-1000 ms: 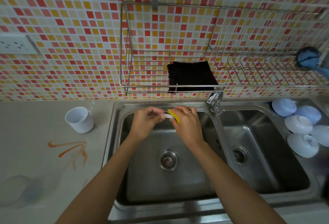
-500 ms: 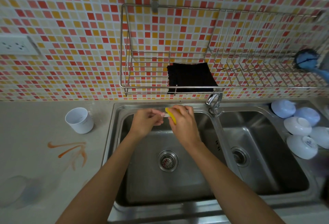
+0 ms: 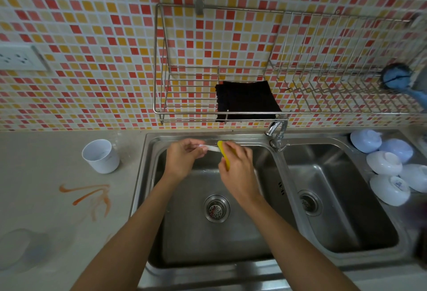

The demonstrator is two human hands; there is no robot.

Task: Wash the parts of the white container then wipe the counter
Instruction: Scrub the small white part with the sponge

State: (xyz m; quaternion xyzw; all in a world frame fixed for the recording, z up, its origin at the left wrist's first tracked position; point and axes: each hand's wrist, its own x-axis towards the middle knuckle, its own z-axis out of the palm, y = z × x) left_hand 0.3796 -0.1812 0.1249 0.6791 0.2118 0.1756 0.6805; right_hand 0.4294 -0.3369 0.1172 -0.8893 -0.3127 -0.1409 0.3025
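Over the left sink bowl (image 3: pixel 161 198), the left hand (image 3: pixel 182 161) pinches a small white part (image 3: pixel 211 149), maybe a straw; the right hand (image 3: pixel 238 170) grips a yellow sponge (image 3: pixel 223 154) against it; soapy fingers could drop it toward the drain (image 3: pixel 216 208); the white cup (image 3: pixel 101 156) waits on the counter (image 3: pixel 34 175).

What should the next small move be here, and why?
Probably draw the yellow sponge along the small white part again. The left hand pinches that part over the left sink basin, the right hand grips the sponge against it, and no water visibly runs from the faucet.
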